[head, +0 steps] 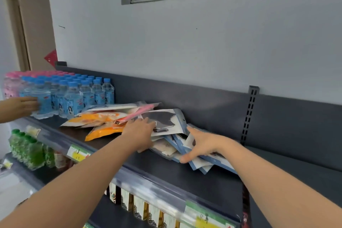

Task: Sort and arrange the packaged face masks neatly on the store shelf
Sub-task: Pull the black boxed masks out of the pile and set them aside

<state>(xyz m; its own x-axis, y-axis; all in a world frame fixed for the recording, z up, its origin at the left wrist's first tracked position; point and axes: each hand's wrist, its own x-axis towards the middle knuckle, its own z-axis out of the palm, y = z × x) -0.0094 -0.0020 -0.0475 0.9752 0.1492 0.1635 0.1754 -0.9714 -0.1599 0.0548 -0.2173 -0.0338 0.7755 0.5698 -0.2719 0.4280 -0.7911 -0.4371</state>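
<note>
A loose pile of packaged face masks lies on the dark top shelf. On the left are orange and white packs with a pink-edged one on top. To the right is a pack showing a dark mask, above several blue-edged packs fanned out below it. My left hand rests with fingers straight on the dark mask pack's left edge. My right hand lies on the blue-edged packs, thumb out toward the front, fingers spread over them.
Shrink-wrapped water bottles with blue and pink caps stand at the shelf's left end, where another person's hand touches them. Green bottles and boxed goods fill the lower shelf. A slotted upright divides the back panel on the right.
</note>
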